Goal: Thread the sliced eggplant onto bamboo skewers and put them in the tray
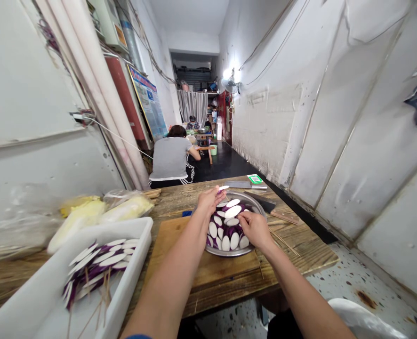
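A metal bowl point(255, 204) full of white, purple-edged eggplant slices point(226, 235) sits on a wooden cutting board point(180, 245). My left hand point(207, 201) is at the bowl's far left rim, fingers pinched on one eggplant slice point(223, 188) held above the bowl. My right hand point(255, 229) rests on the slices at the bowl's right side, fingers curled down among them; what they grip is hidden.
A white plastic tray point(138, 235) at the left holds skewered eggplant slices point(95, 266). Bagged yellow vegetables point(99, 214) lie behind it. A cleaver point(238, 184), loose bamboo skewers point(282, 240) and a green-white card point(254, 179) lie on the wooden table point(314, 254). A person in grey point(169, 160) sits down the corridor.
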The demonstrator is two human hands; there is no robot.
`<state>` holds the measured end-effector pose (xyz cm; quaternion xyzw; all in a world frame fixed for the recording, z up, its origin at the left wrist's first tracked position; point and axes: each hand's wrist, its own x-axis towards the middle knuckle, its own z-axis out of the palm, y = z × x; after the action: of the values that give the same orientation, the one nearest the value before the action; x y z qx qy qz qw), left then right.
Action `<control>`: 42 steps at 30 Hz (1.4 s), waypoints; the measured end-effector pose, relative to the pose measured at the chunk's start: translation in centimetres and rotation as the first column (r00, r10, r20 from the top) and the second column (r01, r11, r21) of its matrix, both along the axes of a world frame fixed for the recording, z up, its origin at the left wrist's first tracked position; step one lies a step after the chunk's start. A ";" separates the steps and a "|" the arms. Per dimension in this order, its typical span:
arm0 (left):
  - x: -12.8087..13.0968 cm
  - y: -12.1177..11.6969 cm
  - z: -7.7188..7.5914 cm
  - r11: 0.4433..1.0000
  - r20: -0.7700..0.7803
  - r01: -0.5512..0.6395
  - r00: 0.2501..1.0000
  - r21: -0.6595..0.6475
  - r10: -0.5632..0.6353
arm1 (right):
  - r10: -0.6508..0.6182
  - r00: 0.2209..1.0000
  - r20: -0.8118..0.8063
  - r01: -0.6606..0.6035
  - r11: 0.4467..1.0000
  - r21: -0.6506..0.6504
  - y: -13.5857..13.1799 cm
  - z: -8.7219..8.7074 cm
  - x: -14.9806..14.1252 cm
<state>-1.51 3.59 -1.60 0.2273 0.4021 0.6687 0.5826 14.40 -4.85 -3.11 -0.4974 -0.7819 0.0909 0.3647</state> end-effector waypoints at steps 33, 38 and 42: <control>0.1 0.2 -0.7 0.989 -0.134 0.148 0.980 0.002 -0.147 | -0.058 0.997 -0.043 0.057 0.998 -0.026 0.0 0.0 0.0; -0.1 0.2 -0.6 0.982 -0.157 0.186 0.970 -0.003 -0.185 | -0.070 0.996 -0.058 0.070 0.998 -0.006 0.0 -0.1 0.0; -0.3 0.1 -0.4 0.979 -0.157 0.205 0.966 -0.009 -0.204 | -0.085 0.994 -0.062 0.086 0.996 0.002 -0.1 -0.3 0.0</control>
<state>-1.77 3.73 -1.98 0.3215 0.4188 0.5865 0.6142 14.36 -4.95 -3.38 -0.5264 -0.7485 0.0886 0.3935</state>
